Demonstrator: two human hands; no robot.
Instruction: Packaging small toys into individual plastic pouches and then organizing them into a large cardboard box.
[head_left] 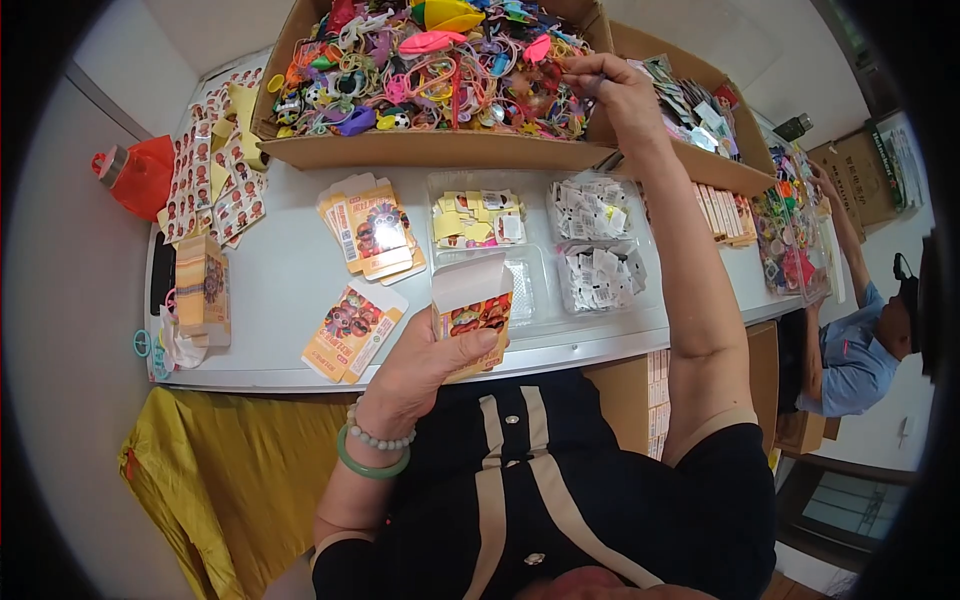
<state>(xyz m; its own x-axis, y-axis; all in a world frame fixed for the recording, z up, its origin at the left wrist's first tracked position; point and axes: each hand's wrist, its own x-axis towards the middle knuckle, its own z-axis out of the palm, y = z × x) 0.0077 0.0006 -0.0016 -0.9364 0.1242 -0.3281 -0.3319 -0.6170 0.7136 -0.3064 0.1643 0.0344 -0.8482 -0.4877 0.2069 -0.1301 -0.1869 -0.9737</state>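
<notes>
My left hand [422, 355] is wrapped round a small orange printed carton [480, 313] with its white top flap up, over the front of the table. My right hand [625, 95] reaches to the right end of a big cardboard box [430, 152] heaped with small colourful toys [400, 75]. Its thumb and fingers are pinched together among the toys; a reddish see-through thing shows at the tips, too blurred to name. Flat orange cartons [378, 235] lie in a stack left of the held one, with another carton [350, 328] nearer the edge.
A clear plastic tray [535, 300] holds yellow stickers [478, 215] and white packets [590, 208]. Sticker sheets [215, 160], a red bag [145, 180] and stacked cartons [203, 290] are at left. Another box [700, 90] with packets stands back right. A co-worker [865, 345] is at far right.
</notes>
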